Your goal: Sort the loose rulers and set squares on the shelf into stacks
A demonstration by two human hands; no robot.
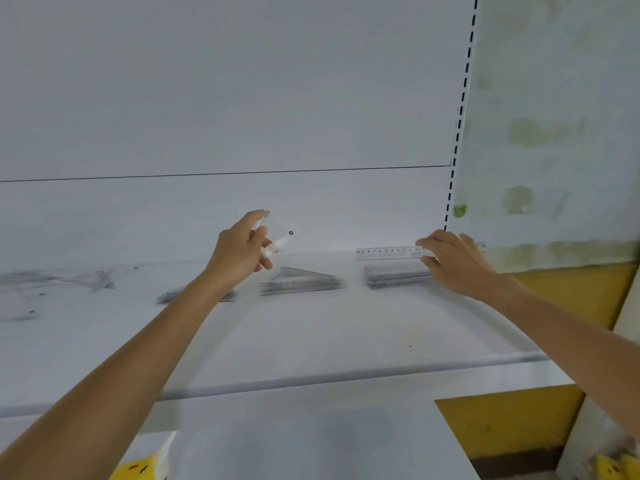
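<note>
On the white shelf (311, 334), my left hand (242, 247) holds a clear set square (287, 235) up in the air, pinched between thumb and fingers above a stack of set squares (301, 282). My right hand (450, 258) grips a clear ruler (388, 252) by its right part, just above a stack of rulers (394, 275). Another flat stack (194, 296) lies partly hidden behind my left forearm. Several loose clear set squares and rulers (52, 282) are scattered at the shelf's far left.
A white back panel (242, 98) rises behind the shelf, with a slotted upright (460, 109) at its right end. Right of it is a stained wall (554, 133) with a yellow lower band. Yellow packages (142, 469) sit on the level below.
</note>
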